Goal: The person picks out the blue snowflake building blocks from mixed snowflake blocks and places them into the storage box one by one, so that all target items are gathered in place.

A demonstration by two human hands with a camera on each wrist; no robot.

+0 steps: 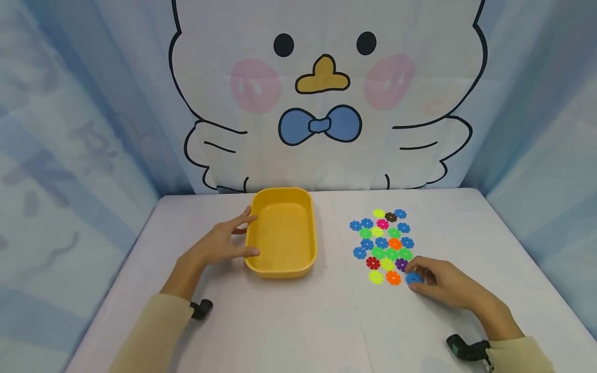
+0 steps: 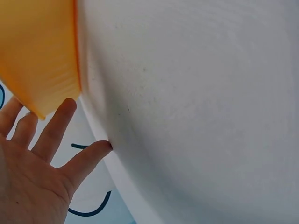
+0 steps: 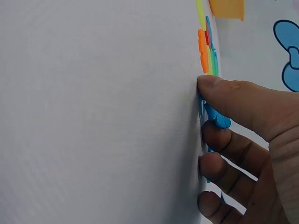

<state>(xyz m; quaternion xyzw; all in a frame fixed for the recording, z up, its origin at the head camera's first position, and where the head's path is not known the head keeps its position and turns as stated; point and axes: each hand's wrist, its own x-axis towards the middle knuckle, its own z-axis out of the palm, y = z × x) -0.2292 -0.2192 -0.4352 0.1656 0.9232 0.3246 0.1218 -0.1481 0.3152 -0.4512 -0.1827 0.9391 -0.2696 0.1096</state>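
A yellow rectangular tray (image 1: 281, 273) stands left of the table's middle, its long side running away from me. Spread along its left rim is my left hand (image 1: 219, 241), its fairly straight fingers and thumb touching the edge. The left wrist view shows the fingers reaching against the tray's wall (image 2: 39, 56). My right hand (image 1: 443, 282) is at the near right corner of a group of notched plastic discs. Between its thumb and index finger it pinches a blue notched disc (image 1: 413, 278), which looks tilted in the right wrist view. A purple disc (image 1: 401, 264) lies beside the fingertips.
Several flat notched discs in green (image 1: 379, 253), yellow, red, orange (image 1: 393, 278), pink, brown and blue lie close together right of the tray. The white tabletop (image 1: 298, 326) meets a cartoon-printed curtain (image 1: 322, 166) at the back. Patterned curtains hang at both sides.
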